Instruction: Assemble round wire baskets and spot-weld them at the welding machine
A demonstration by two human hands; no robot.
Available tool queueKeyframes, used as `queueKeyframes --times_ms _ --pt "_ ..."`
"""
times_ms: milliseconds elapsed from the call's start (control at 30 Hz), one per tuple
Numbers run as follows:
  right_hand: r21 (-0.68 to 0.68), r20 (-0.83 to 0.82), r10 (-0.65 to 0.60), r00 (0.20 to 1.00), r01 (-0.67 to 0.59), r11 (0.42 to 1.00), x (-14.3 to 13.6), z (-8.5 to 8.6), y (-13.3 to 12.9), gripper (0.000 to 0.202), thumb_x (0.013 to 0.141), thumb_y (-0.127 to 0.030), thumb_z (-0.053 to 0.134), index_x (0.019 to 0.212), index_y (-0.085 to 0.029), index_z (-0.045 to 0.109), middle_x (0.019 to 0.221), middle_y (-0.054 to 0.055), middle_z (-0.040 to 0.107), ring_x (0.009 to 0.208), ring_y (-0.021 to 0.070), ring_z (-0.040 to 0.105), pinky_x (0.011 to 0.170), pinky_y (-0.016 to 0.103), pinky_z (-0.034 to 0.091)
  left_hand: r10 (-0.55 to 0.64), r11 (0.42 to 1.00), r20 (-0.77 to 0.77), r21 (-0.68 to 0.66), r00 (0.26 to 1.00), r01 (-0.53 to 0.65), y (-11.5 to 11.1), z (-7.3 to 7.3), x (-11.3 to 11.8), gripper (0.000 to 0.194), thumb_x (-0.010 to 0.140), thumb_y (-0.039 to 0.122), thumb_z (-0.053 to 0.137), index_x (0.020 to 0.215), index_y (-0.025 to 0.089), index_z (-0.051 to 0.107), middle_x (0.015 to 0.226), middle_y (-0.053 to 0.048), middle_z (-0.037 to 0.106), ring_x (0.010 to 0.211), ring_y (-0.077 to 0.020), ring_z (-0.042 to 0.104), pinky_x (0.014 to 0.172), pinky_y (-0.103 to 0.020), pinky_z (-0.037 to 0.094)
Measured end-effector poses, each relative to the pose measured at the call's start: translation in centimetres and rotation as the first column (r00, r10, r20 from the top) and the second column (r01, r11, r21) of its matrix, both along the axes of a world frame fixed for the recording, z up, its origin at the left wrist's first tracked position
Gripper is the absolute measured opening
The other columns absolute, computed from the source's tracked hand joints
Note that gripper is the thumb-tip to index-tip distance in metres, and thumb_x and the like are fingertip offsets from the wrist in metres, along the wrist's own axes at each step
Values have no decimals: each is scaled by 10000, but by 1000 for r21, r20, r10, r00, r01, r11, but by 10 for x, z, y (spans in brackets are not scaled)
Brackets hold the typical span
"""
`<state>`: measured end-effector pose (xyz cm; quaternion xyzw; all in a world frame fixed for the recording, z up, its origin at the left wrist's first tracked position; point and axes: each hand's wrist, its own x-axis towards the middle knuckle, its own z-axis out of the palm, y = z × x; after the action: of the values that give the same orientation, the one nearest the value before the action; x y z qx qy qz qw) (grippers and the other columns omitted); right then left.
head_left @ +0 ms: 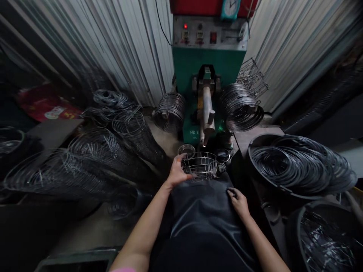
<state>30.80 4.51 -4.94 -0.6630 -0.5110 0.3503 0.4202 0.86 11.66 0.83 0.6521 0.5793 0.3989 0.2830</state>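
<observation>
A round wire basket [202, 166] made of thin metal rings and upright wires sits just below the tip of the welding machine's arm [208, 117]. My left hand [179, 170] grips the basket's left side, thumb and fingers around the wires. Lower and to the right, my right hand [239, 202] is beside the edge of the dark apron [200, 207]. Its fingers are curled and pressed together, with dark fingertips; whatever they hold, if anything, cannot be made out. A small wire ring piece [186, 149] shows just behind my left hand.
Behind stands a green machine [208, 56] with a lit red lamp. Wire ring bundles hang left [169, 112] and right [241, 107]. At right are a tub of rings [251, 158] and a bin of short wires [295, 230]. Tall mesh stacks [96, 162] fill the left.
</observation>
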Motion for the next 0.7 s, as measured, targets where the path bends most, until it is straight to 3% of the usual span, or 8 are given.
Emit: queueKeyframes --times_ms 67,200,267,333,433,567,700 --pt "31 101 116 988 -120 992 -3 15 2 270 668 -447 602 742 -203 689 795 80 702 791 257 641 735 375 489 16 998 -137 59 990 -8 -4 14 7 936 428 382 834 1241 194 412 1219 -103 467 1146 -273 459 988 -413 382" --pt "69 264 354 897 -384 921 -27 78 19 198 712 -317 599 881 -234 661 848 33 698 803 216 639 723 316 475 45 996 -331 93 942 -15 -7 38 25 920 431 394 824 1240 225 418 1233 -93 470 1163 -302 417 1003 -442 338" --pt "3 350 416 839 -445 895 -44 107 33 202 664 -242 630 865 -237 630 758 -1 677 711 187 621 636 269 455 36 995 -379 101 925 3 -8 43 33 918 437 417 816 1243 238 413 1233 -92 470 1157 -305 414 1004 -441 321" --pt "-65 404 443 800 -458 887 -59 124 48 210 613 -185 648 813 -226 598 669 -24 638 633 164 587 560 235 416 19 994 -408 110 913 28 -11 45 40 904 456 441 800 1244 238 406 1222 -92 472 1147 -300 416 1002 -436 307" --pt "-25 423 367 829 -394 919 -77 125 60 172 601 -159 634 744 -215 557 632 -35 598 596 143 553 527 216 384 -1 993 -432 107 902 52 -15 46 46 879 479 428 780 1244 226 398 1212 -99 470 1139 -300 413 989 -433 301" --pt "123 367 240 899 -303 945 -91 105 54 94 667 -172 551 748 -219 562 654 -27 604 613 144 560 575 231 412 -33 993 -446 83 894 78 -17 48 49 802 527 344 735 1243 226 395 1213 -100 469 1155 -305 396 985 -442 286" --pt "155 211 363 907 -398 904 -92 92 45 158 704 -172 495 787 -209 623 744 -4 667 732 165 617 680 262 466 -74 993 -442 51 894 108 -16 49 49 826 508 327 734 1250 210 393 1221 -110 463 1160 -314 389 980 -440 288"
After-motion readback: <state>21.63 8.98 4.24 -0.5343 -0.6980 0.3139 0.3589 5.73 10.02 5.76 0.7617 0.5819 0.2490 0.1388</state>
